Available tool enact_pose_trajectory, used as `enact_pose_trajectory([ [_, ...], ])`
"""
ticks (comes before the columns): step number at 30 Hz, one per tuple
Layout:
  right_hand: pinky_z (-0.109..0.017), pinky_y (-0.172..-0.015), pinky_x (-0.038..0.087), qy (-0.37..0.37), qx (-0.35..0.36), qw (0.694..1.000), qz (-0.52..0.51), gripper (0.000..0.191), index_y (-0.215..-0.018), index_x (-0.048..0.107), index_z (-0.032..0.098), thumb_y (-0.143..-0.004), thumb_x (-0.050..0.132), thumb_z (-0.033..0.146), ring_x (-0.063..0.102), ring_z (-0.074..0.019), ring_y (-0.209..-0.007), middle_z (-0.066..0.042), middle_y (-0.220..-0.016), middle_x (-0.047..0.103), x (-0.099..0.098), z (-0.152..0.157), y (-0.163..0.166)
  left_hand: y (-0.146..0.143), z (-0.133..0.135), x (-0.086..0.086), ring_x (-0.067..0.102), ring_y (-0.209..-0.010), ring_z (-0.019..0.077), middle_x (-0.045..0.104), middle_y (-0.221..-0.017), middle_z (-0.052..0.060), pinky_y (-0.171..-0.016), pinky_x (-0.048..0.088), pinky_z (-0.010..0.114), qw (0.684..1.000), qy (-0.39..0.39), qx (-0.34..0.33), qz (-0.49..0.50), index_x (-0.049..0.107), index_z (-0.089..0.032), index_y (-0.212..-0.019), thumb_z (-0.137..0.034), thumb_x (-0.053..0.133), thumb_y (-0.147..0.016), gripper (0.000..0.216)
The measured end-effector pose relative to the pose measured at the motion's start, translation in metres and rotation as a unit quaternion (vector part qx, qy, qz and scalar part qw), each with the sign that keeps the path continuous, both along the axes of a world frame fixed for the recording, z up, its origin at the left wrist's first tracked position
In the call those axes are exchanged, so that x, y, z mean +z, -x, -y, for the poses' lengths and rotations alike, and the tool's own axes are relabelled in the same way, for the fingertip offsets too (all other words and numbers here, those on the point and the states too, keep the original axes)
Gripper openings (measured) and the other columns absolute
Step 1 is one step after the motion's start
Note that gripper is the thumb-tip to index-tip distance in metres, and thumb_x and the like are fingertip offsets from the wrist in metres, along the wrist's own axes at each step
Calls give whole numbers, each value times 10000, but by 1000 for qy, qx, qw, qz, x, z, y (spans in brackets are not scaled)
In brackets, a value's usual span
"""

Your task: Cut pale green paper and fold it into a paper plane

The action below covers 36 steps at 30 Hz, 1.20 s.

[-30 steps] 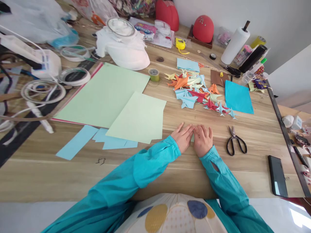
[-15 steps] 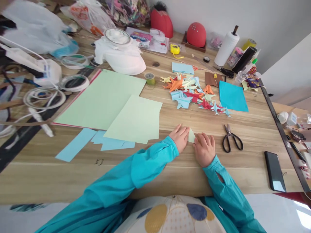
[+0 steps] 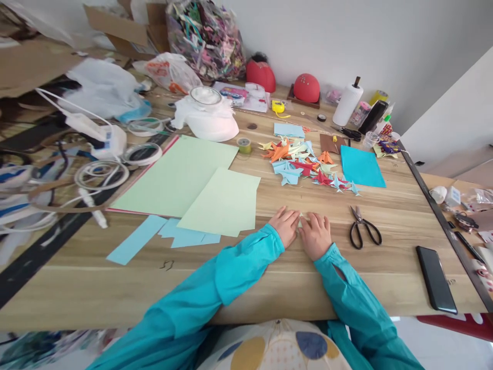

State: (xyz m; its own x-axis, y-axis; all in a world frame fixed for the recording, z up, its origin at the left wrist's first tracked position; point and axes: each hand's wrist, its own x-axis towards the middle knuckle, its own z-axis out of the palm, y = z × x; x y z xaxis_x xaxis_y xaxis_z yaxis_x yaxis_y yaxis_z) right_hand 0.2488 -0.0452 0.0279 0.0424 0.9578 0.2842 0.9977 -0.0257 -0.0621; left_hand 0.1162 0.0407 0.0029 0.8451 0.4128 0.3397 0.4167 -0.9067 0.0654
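Observation:
A small pale green piece of folded paper [image 3: 301,221] lies on the wooden table, mostly covered by my fingers. My left hand [image 3: 286,226] holds its left side down, fingers close together. From the right, my right hand [image 3: 316,236] presses on the same paper with bent fingers, its fingertips almost meeting the left hand's. Black-handled scissors [image 3: 364,227] rest to the right of my right hand. Left of my hands are large light green sheets [image 3: 223,200] and blue paper strips [image 3: 136,239]. Beyond them sits a pile of colourful folded paper pieces [image 3: 304,164].
A bright blue square [image 3: 362,166] lies right of the pile, and a phone [image 3: 436,279] near the right edge. A thread spool [image 3: 244,146] stands by the green sheets. Cables, a power strip [image 3: 111,141] and plastic bags crowd the left; red pincushions [image 3: 306,88] stand behind.
My right hand has moved left, closer to my left hand, and now covers most of the folded paper. The camera view has tilted up and shifted slightly left.

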Motion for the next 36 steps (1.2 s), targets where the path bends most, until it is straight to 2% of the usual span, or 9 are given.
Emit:
enact_pose_trajectory([
  [4,-403,-882,389,-4,-33,999,-37,221,-1032,649,187,-861,538,271,506,-259,-1024,-123,-1091,597,-5,-12,2,6,5,8,513,-1039,293,565,-1168,174,-827,433,434,998,7,54,7,606,-159,-1142,-234,491,-807,362],
  [6,-383,-838,414,5,-72,991,-112,193,-974,653,154,-826,571,249,518,-259,-959,-133,-1023,598,-5,-19,2,8,8,11,522,-981,293,571,-1122,163,-762,439,427,997,17,77,0,601,-198,-1156,-244,473,-824,359],
  [12,-382,-811,441,-4,-101,946,-307,60,-751,615,159,-706,654,165,565,-244,-886,-119,-895,613,-11,-38,-4,6,7,7,505,-977,300,563,-1076,152,-763,444,455,991,90,89,51,636,-203,-1104,-258,496,-813,328],
  [15,-329,-684,481,-2,-78,916,-394,87,-719,597,183,-708,667,234,595,-188,-719,-57,-767,637,-14,-44,-7,6,-2,1,525,-978,274,572,-1052,138,-825,453,458,953,225,83,186,651,-183,-1046,-261,523,-784,302],
  [18,-290,-602,498,2,-36,867,-496,207,-756,600,187,-690,691,361,598,-153,-618,-21,-679,648,-12,-46,-8,8,-12,0,571,-869,204,584,-1056,125,-751,502,357,901,320,108,271,578,-152,-1160,-320,505,-812,393],
  [20,-287,-594,507,2,-5,831,-557,318,-792,609,183,-656,704,454,608,-151,-610,-24,-679,659,-9,-46,-7,9,-17,1,574,-720,161,624,-940,94,-638,502,289,874,377,121,282,594,-124,-1122,-398,501,-821,417],
  [24,-283,-573,490,17,37,769,-638,408,-768,631,188,-613,699,560,603,-148,-594,-22,-668,668,-1,-43,-3,11,-19,6,492,-530,117,559,-569,1,-486,408,220,834,470,99,270,666,-120,-710,-557,552,-753,453],
  [32,-225,-453,371,57,26,696,-715,361,-534,586,182,-539,786,483,490,-98,-447,23,-494,590,4,-41,-7,1,-13,16,366,-417,68,381,-414,-54,-400,262,207,789,548,90,262,490,-151,-445,-672,646,-578,560],
  [36,-231,-441,380,31,-10,665,-746,346,-599,607,183,-569,770,488,510,-111,-450,22,-517,601,2,-42,-13,-2,-7,23,423,-311,90,469,-375,-32,-325,293,212,727,637,114,229,499,-163,-487,-692,583,-645,558],
])
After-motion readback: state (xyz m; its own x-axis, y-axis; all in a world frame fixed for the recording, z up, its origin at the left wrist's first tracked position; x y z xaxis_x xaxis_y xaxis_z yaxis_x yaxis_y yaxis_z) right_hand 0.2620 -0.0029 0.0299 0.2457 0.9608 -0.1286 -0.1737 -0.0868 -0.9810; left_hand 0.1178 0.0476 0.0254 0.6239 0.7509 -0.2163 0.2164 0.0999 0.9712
